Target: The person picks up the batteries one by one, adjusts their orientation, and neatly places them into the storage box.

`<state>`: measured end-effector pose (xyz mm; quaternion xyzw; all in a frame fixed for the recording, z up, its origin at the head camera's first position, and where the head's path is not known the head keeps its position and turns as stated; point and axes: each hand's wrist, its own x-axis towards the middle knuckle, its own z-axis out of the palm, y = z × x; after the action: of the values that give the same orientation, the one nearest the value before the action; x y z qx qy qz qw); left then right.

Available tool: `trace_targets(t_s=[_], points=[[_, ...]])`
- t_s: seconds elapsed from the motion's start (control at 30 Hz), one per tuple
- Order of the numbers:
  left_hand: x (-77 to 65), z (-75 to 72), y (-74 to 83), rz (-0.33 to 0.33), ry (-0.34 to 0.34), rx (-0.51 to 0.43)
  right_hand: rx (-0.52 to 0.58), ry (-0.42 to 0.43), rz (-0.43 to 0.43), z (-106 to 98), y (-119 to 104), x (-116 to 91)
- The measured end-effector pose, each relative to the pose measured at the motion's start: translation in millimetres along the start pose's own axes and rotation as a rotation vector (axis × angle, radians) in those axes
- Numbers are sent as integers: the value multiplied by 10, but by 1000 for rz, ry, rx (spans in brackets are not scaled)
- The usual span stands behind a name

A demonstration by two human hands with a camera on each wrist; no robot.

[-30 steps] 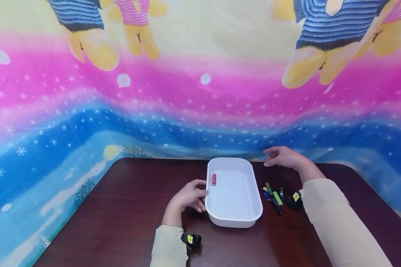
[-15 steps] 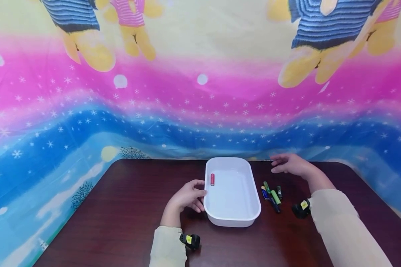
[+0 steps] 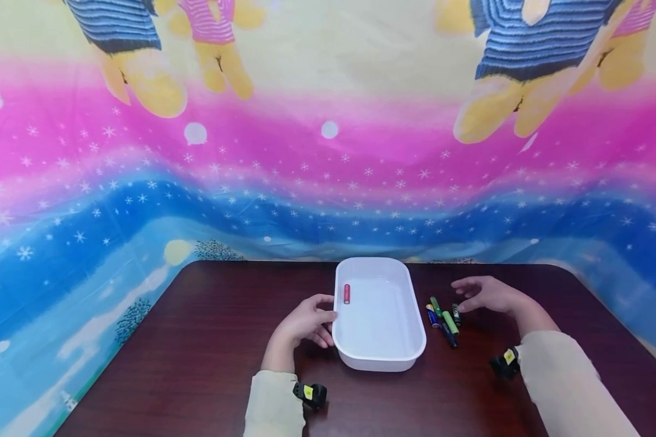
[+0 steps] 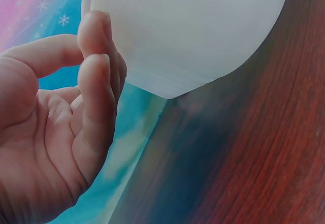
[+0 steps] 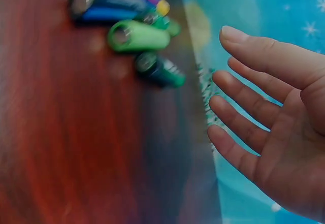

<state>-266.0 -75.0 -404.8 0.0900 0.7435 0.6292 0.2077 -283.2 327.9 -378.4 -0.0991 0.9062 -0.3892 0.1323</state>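
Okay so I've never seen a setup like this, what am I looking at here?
There is no robot, just a person working bare-handed at a dark table. The wide pictures come from a camera worn on the head, looking forward and down; the two close-ups from cameras on the wrists. On the table stands a white tub with a red battery inside; to the right lie what look like five more batteries in a loose cluster. The left hand is at the tub's side, but whether it grips is unclear. The right hand is near the batteries, holding nothing.
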Motion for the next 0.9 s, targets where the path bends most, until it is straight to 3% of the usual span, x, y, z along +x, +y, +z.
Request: trace_targets(t_s=[0.47,0.9], points=[[12,2,-6,3,0,-1,-103,-22,27,131,206,-52],[23,-14,-17,-3,-11,-10,-92,-22,30,181,230,-23]])
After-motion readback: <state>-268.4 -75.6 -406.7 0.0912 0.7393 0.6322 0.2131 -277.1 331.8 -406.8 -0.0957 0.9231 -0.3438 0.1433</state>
